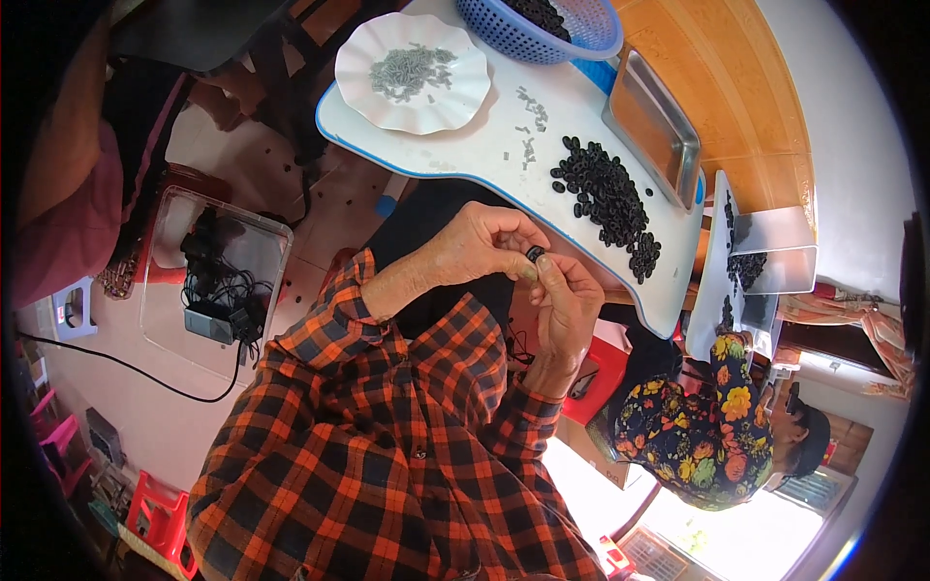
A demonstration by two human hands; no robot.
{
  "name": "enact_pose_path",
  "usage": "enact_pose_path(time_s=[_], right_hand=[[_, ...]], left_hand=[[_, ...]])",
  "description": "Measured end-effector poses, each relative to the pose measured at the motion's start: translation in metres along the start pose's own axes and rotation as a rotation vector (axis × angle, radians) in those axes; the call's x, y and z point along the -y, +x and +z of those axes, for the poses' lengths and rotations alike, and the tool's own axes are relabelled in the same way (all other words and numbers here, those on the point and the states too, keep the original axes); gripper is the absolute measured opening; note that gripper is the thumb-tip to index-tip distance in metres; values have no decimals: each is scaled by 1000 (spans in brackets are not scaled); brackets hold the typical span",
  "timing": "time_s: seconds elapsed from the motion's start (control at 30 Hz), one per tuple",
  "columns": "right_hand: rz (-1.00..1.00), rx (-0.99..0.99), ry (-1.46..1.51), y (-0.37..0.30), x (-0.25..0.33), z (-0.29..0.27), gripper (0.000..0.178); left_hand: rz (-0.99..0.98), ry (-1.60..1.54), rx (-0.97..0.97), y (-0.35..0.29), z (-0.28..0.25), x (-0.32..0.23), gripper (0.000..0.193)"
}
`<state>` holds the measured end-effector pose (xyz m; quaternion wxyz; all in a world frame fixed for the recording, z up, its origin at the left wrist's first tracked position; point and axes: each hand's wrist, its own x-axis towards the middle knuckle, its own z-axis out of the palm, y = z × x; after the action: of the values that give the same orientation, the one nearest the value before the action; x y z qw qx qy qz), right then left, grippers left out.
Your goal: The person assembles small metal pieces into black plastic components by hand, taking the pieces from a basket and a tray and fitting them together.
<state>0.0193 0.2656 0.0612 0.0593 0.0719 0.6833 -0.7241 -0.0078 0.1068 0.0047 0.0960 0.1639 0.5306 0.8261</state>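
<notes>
Just off the table's near edge, both of my hands meet fingertip to fingertip around one small black ring-shaped piece (534,253). My left hand (477,244) pinches it from the left, thumb and fingers closed. From the right, my right hand (570,302) grips it between thumb and forefinger, partly covering it. Beyond my hands, a loose pile of similar black pieces (610,194) is spread on the white table (436,160). Several small clear pieces (530,126) lie left of the pile. More fill the middle of a white scalloped plate (354,87).
A blue perforated basket (484,24) with black pieces stands at the far edge, beside a metal tray (635,121). On the right, a person in a flowered top (688,436) works at another table. A clear bin (160,310) with black cables is on the floor at left.
</notes>
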Motion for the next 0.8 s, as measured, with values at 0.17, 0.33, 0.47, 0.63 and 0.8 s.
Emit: enact_pose_path(time_s=[0.17, 0.33, 0.47, 0.63, 0.8], right_hand=[[30, 41, 54, 3, -5, -5, 15], [32, 19, 18, 0, -2, -1, 13], [12, -10, -52, -2, 0, -1, 13], [-33, -53, -47, -5, 3, 4, 13], [-115, -88, -8, -5, 2, 5, 11]], left_hand=[[-69, -50, 9, 0, 0, -6, 29], [-28, 31, 1, 1, 0, -4, 28], [-5, 14, -13, 1, 1, 0, 28], [-25, -156, -54, 3, -1, -3, 27], [-51, -337, -60, 3, -3, 1, 28]])
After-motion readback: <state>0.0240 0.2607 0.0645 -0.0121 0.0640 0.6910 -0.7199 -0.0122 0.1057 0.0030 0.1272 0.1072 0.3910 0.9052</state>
